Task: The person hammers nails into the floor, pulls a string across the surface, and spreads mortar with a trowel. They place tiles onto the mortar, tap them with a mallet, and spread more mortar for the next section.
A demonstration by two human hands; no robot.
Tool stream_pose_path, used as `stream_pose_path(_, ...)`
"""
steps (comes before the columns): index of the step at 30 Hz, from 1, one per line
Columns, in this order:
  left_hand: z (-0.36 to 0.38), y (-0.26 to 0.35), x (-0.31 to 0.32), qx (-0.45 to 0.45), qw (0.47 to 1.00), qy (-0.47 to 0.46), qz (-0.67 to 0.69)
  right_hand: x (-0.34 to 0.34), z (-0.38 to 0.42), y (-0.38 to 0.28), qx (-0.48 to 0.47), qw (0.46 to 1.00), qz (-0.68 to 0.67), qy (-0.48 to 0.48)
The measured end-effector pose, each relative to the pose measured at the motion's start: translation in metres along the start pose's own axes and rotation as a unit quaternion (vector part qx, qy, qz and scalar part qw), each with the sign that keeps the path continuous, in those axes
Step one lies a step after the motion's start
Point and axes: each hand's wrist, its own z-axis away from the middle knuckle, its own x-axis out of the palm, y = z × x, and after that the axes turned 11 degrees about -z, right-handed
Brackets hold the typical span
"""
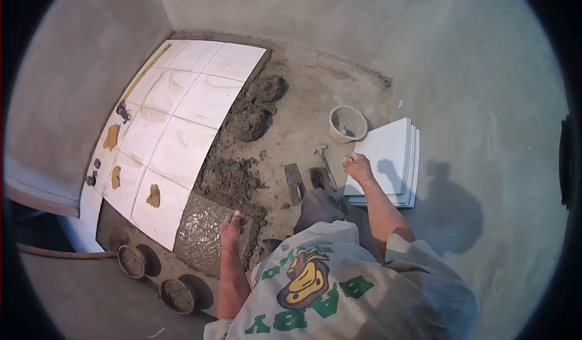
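My left hand [232,226] is closed with curled fingers, over the right side of a wet, shiny grey mortar bed [203,228]. Whether it holds anything is hidden. My right hand [359,166] is also closed, fingers bunched, at the left edge of a stack of white tiles [388,152]; I cannot make out anything inside it. Laid white tiles [177,152] cover the floor to the left, up to the mortar bed. Between my hands are a flat trowel [294,182] and a hammer [327,164] on the floor.
A bucket [348,123] stands behind the tile stack. Mortar heaps [248,119] line the laid tiles. Yellow sponge-like pieces [153,196] and a long yellow strip [144,72] lie on the tiles. Two round bowls [177,296] sit at lower left. Bare walls [291,6] enclose the floor.
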Motion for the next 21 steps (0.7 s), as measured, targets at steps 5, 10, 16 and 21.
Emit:
stream_pose_path(5, -0.035, 0.024, 0.027, -0.055, 0.996, 0.061, -0.029, 0.009, -0.098, 0.049, 0.054, 0.997, -0.058, -0.015)
stream_pose_path(10, -0.095, 0.065, 0.083, -0.115, 0.986, 0.103, -0.069, 0.056, -0.274, 0.196, 0.028, 0.985, -0.17, -0.027)
stream_pose_path(16, -0.133, 0.096, 0.185, -0.216, 0.955, 0.052, -0.194, 0.057, -0.394, 0.252, -0.18, 0.834, 0.514, -0.092)
stream_pose_path(21, -0.152, 0.131, 0.254, -0.247, 0.934, -0.005, -0.259, 0.071, -0.513, 0.279, 0.23, 0.946, 0.15, -0.172)
